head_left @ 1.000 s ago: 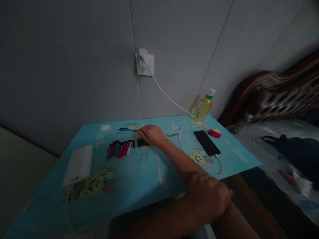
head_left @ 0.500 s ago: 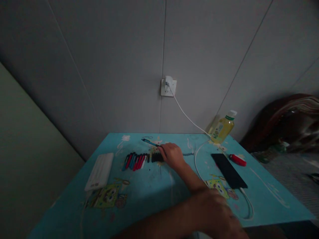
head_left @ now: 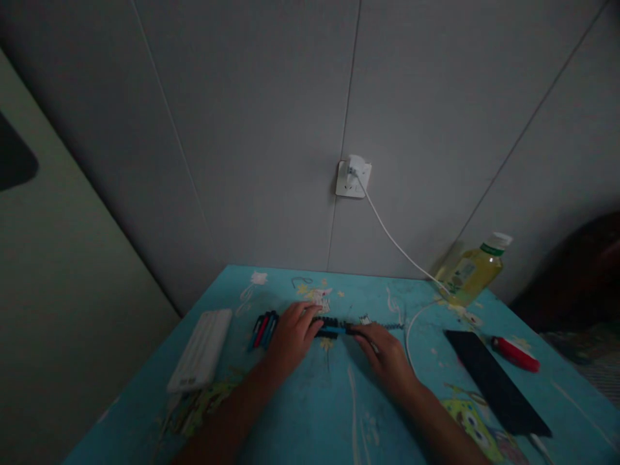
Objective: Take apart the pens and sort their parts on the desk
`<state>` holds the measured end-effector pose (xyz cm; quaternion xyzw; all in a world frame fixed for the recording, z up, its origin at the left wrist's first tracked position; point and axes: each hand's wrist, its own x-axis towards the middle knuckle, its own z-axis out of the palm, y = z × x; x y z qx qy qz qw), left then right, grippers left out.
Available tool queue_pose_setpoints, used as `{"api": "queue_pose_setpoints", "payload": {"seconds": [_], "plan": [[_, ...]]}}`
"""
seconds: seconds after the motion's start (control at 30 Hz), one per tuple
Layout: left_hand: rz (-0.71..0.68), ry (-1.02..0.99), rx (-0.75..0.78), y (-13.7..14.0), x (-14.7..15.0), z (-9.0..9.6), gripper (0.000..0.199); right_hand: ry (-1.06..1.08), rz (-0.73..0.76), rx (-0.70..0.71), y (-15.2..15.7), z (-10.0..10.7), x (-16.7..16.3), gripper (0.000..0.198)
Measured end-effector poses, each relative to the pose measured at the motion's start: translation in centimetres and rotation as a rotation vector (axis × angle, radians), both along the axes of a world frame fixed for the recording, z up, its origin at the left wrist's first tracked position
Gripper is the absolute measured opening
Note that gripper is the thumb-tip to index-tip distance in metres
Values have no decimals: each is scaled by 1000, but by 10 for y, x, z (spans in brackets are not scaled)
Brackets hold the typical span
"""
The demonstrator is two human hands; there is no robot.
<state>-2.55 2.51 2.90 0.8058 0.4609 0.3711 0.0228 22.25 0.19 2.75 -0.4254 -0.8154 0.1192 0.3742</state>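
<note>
A blue-and-black pen (head_left: 334, 330) lies crosswise between my two hands, close above the tabletop. My left hand (head_left: 292, 330) has its fingers closed around the left end. My right hand (head_left: 386, 354) pinches the dark right end between thumb and fingers. Behind the pen is a row of small black parts (head_left: 330, 320), partly covered by it. To the right stretches a line of small dark coil springs (head_left: 391, 326). Several blue and red pen barrels (head_left: 263, 330) lie side by side left of my left hand, which hides part of the row.
A white power bank (head_left: 202, 349) with a cable lies at the left. On the right are a black phone (head_left: 494, 381), a red-handled tool (head_left: 516, 354) and a bottle of yellow liquid (head_left: 475, 274). A white charging cable (head_left: 394, 242) runs from the wall socket (head_left: 352, 181) across the blue table (head_left: 310, 413).
My left hand has moved from the lower right, near the table's front, up to the pen. My right hand has brought the pen down and level. The camera view has shifted left.
</note>
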Motion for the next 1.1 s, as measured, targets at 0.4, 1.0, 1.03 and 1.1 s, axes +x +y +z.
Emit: {"api": "queue_pose_setpoints", "payload": {"seconds": [0.4, 1.0, 1.03, 1.1], "plan": [[-218, -364, -426, -19, -4, 1, 18, 29, -29, -122, -17, 0, 2, 37], [-273, -89, 4, -15, -15, -13, 15, 55, 110, -111, -14, 8, 7, 22], [-268, -42, 45, -15, -16, -13, 15, 50, 124, -122, -15, 9, 7, 25], [-255, 44, 88, -14, -17, -14, 16, 42, 136, -135, -16, 10, 6, 29]]}}
